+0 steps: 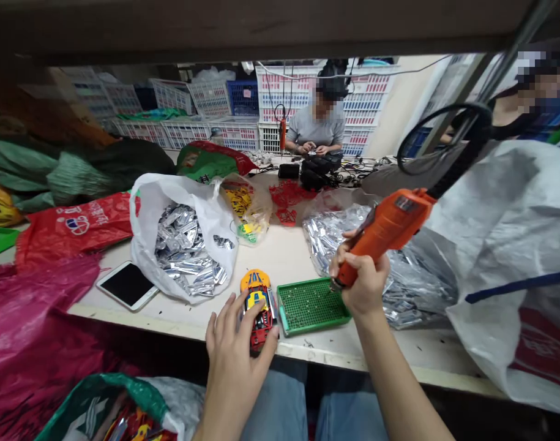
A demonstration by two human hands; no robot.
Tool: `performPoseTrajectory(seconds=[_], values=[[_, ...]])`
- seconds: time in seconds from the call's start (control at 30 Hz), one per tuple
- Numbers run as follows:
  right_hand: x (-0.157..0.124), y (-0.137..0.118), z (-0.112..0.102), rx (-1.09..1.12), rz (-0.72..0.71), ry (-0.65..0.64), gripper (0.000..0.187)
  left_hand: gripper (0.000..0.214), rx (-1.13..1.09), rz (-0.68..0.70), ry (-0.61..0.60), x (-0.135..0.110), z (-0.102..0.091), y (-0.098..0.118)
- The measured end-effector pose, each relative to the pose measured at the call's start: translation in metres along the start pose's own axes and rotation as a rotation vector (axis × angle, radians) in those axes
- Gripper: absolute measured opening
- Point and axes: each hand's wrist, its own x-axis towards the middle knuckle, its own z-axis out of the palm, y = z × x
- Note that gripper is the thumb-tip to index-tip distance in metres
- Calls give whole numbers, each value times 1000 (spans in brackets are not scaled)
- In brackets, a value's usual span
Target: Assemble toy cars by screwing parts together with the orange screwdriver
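Observation:
My left hand [236,352] rests on a small toy car [257,306], red with a yellow and blue roof, at the front edge of the pale table; its fingers curl round the car's rear and sides. My right hand [363,278] is wrapped round an orange electric screwdriver [385,236] that hangs from a black cable, with its tip touching the right end of a green screw tray [311,304]. The tray lies right beside the car.
A white bag of silvery parts [185,245] and a white phone [127,285] lie to the left. Clear bags of silvery parts [401,278] and a big white sack [513,245] fill the right. Red and green bags sit left. Another person works across the table.

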Motion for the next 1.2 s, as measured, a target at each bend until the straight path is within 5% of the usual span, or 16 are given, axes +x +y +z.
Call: performPoseTrajectory(seconds=[0.2, 0.4, 0.6, 1.2], values=[[-8, 4, -29, -15, -37, 51, 27, 17, -66, 175, 23, 28, 9, 43], [-7, 8, -32, -26, -37, 31, 27, 8, -6, 91, -325, 60, 29, 82], [-10, 13, -37, -46, -34, 12, 24, 23, 205, 24, -621, 83, 36, 92], [-8, 10, -29, -34, -52, 23, 28, 19, 111, 82, -523, 83, 44, 86]])
